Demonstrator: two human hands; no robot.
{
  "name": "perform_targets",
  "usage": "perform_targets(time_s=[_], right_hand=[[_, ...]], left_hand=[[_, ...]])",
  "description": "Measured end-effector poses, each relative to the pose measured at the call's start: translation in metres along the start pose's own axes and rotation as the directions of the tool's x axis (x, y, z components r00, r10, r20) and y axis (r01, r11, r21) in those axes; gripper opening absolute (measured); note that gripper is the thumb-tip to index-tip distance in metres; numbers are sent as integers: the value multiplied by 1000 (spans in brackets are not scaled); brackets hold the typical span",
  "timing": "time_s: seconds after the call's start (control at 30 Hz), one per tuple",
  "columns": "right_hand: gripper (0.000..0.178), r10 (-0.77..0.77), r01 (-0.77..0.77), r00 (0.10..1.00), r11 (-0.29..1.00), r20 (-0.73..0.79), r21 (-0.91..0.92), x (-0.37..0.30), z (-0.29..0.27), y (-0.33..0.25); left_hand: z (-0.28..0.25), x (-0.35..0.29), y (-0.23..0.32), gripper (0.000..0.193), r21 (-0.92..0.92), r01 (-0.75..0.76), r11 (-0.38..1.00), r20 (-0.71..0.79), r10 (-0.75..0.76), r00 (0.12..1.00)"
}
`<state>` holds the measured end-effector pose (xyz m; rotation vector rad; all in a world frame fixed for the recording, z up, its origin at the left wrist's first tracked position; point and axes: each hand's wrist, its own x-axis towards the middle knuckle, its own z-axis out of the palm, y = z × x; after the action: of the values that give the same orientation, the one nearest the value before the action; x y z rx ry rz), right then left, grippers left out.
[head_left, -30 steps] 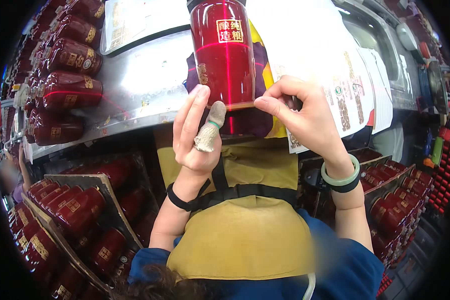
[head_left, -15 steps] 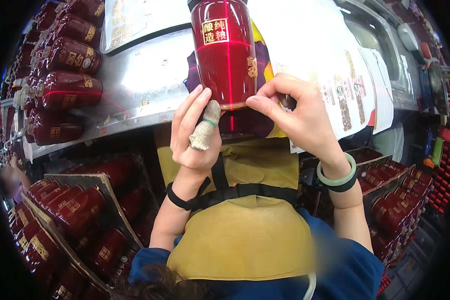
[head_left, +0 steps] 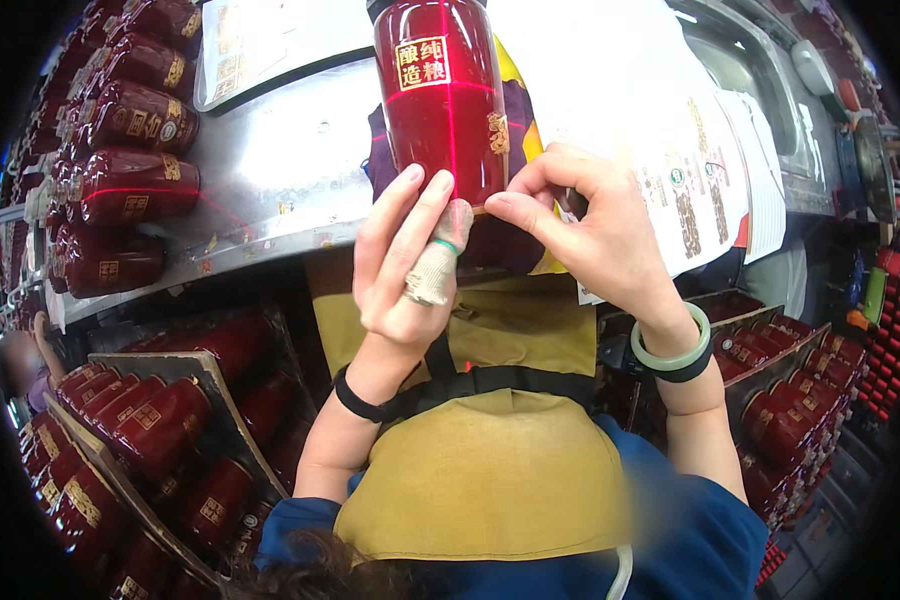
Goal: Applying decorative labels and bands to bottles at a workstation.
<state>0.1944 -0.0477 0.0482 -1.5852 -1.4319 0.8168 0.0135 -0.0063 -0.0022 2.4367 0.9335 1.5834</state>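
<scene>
One dark red bottle (head_left: pixel 440 110) lies on its side on the bench, over a purple cloth (head_left: pixel 510 248) with yellow at its edge, its base toward the person. The left hand (head_left: pixel 400 265) is fairly straight-fingered, its fingertips against the lower left of the bottle and its thumb in one knitted finger cover (head_left: pixel 435 270); the right hand (head_left: pixel 610 225) is bent narrow, thumb tip by the base's right edge, and I cannot tell whether it pinches anything. Handling this bottle well likely means light, even pressure from both sides, since the smooth round glass could roll or slip, with fingers kept off the gold mark and the two crossing red light lines (head_left: pixel 454 150). Around the two hands are one green bangle (head_left: pixel 705 345) on the right wrist and a dark band on each wrist, so two bands (head_left: pixel 363 398). Further out, one white sheet (head_left: pixel 290 35) lies to the left on the metal bench (head_left: pixel 280 185), and overlapping printed papers (head_left: pixel 660 140), too glaring to count, lie to the right. Five bottles (head_left: pixel 140 115) show plainly in the near row at left; those behind, and the bottles in the left crate (head_left: pixel 160 425) and right crate (head_left: pixel 795 405), overlap too much to count.
</scene>
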Motion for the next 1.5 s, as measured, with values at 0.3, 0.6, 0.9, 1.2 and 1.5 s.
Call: perform_targets(time_s=[0.3, 0.6, 0.9, 1.2, 1.5], right_hand=[[21, 221, -205, 972, 963, -77, 175, -4, 6, -2], [22, 240, -235, 970, 911, 28, 338, -5, 21, -1], [27, 216, -197, 976, 860, 14, 471, -12, 13, 9], [17, 172, -75, 975, 846, -137, 528, -24, 1, 19], [8, 103, -1, 956, 938, -276, 347, -22, 32, -6]], left_hand=[[-4, -14, -11, 36, -102, 151, 983, -20, -154, 988], [-3, -18, -12, 38, -37, 108, 993, -2, -108, 994], [4, -23, -3, 51, -30, 159, 987, 56, -157, 986], [22, -17, 23, 82, 202, 182, 962, 48, -195, 980], [-14, -1, -3, 54, 1, 146, 989, 143, -145, 979]])
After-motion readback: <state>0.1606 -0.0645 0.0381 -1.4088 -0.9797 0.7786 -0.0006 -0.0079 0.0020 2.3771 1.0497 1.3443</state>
